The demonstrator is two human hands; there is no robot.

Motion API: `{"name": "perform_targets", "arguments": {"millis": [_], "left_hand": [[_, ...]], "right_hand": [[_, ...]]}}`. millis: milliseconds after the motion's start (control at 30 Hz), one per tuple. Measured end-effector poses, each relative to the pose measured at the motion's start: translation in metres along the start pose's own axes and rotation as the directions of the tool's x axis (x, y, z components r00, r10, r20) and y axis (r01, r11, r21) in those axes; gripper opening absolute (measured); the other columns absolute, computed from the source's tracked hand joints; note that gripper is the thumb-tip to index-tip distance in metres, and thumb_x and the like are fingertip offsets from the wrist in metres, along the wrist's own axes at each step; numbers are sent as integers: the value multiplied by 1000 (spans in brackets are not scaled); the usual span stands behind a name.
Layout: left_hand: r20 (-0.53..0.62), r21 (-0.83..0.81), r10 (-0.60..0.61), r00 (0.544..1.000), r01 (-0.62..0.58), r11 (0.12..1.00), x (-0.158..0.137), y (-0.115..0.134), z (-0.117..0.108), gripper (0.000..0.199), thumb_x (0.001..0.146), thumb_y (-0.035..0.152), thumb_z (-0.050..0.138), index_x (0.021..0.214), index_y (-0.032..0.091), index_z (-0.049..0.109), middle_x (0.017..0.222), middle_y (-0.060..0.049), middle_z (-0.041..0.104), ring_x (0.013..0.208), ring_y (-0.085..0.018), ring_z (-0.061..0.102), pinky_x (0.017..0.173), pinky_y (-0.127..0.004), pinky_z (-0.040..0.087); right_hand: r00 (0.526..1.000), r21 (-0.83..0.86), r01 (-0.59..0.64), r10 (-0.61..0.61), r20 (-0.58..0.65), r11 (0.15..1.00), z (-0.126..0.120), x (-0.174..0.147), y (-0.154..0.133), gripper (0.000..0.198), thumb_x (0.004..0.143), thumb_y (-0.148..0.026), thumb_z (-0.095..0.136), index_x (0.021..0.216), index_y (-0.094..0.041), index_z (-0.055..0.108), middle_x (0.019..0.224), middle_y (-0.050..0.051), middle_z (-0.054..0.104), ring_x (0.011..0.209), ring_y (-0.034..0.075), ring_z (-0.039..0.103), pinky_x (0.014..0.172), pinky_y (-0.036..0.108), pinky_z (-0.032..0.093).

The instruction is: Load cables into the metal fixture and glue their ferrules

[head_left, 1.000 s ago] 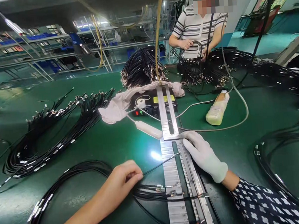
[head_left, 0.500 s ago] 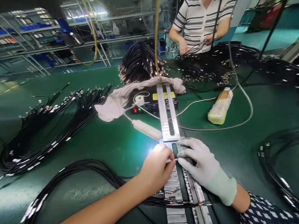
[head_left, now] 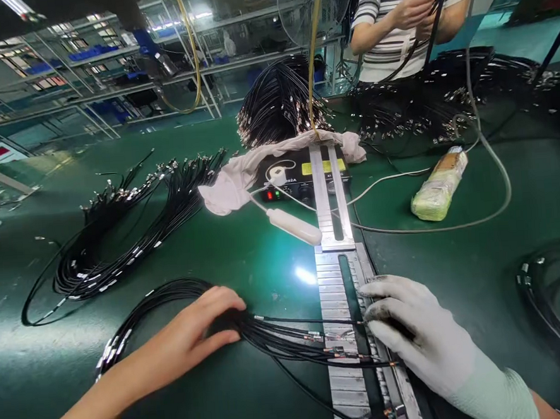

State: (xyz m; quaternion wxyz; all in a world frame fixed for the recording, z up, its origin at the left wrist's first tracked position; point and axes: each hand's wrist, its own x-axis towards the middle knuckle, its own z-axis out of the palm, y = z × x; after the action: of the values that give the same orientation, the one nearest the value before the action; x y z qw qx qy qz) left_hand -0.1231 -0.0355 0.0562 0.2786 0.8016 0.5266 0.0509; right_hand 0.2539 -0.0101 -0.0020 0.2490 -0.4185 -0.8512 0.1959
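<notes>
My bare left hand [head_left: 204, 331] lies over a bundle of thin black cables [head_left: 281, 342], thumb and fingers curved but apart, with the cables passing between them. In a white glove with dark-stained fingertips, my right hand [head_left: 405, 328] pinches the end of one black cable [head_left: 310, 321] at the slotted metal fixture [head_left: 332, 282]. Several other cable ends, some with copper-coloured tips, lie across the fixture below that cable. The exact tip between my gloved fingers is hidden.
A white pen-shaped lamp [head_left: 294, 226] glows left of the fixture. Behind stand a black control box [head_left: 288, 187] with a cloth [head_left: 226, 190] and a wrapped block [head_left: 440, 187]. More cable bundles [head_left: 135, 243] lie around. A person in a striped top [head_left: 393, 44] works across the table.
My left hand has moved from the fixture leftward onto the cable bundle, its pinch opened. My right hand has shifted slightly down the fixture. The view has tilted and the co-worker's hands are raised.
</notes>
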Motion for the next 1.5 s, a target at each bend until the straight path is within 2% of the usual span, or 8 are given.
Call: {"name": "perform_targets", "arguments": {"millis": [200,333,467,667,800,967,1200,1500], "left_hand": [[-9,54,64,998,-63,997,-12,-5,-9,20,96,22,43,99,27,63,108,-3,59,98,-16,57,85,-27,46],[-141,-53,95,985,-104,993,-26,-8,-47,12,90,27,57,93,29,68,101,2,67,91,-14,64,78,-23,53],[-307,18,11,952,-6,1000,-23,-20,-74,15,88,37,59,94,27,67,99,6,69,88,-13,64,77,-25,54],[-235,198,78,969,-31,980,44,-20,-23,18,87,36,52,84,23,64,91,-5,66,88,-22,60,81,-37,50],[-207,202,128,970,-86,976,83,19,26,25,89,29,48,112,23,57,112,-8,61,103,-25,54,91,-42,45],[-264,145,123,957,-86,986,114,59,60,15,92,25,42,97,19,55,96,-9,60,87,-24,53,77,-39,47],[-238,61,250,938,-243,968,126,42,51,23,97,23,39,101,20,62,90,-4,63,83,-15,59,75,-27,49],[-158,220,431,888,-394,892,141,37,33,35,97,18,33,111,21,65,89,-6,62,75,-14,55,67,-26,46]], "right_hand": [[999,26,20,-21,48,999,2,-1,7,8,93,-27,53,92,-26,61,121,5,60,119,27,47,99,52,38],[998,76,37,-41,50,996,-1,1,6,17,94,-24,50,107,-28,61,125,5,58,122,26,46,105,53,35],[999,119,32,-36,29,992,0,1,4,23,95,-22,48,113,-30,60,127,4,57,125,25,44,105,50,38],[979,169,-145,166,-120,975,-1,6,13,18,96,-28,48,107,-28,63,123,4,59,121,25,49,103,47,42],[960,218,-202,237,-148,955,-6,18,21,19,96,-29,47,103,-28,65,120,4,60,117,24,52,103,46,43],[943,257,-231,281,-180,938,-2,41,33,20,95,-29,47,103,-26,65,116,4,63,114,23,55,103,44,44],[935,308,-246,309,-176,919,1,46,38,19,93,-27,49,102,-25,65,113,4,65,110,23,57,100,42,47],[933,308,-254,317,-173,917,-2,47,33,17,93,-25,50,100,-25,66,112,3,65,110,22,57,100,40,46]]}}
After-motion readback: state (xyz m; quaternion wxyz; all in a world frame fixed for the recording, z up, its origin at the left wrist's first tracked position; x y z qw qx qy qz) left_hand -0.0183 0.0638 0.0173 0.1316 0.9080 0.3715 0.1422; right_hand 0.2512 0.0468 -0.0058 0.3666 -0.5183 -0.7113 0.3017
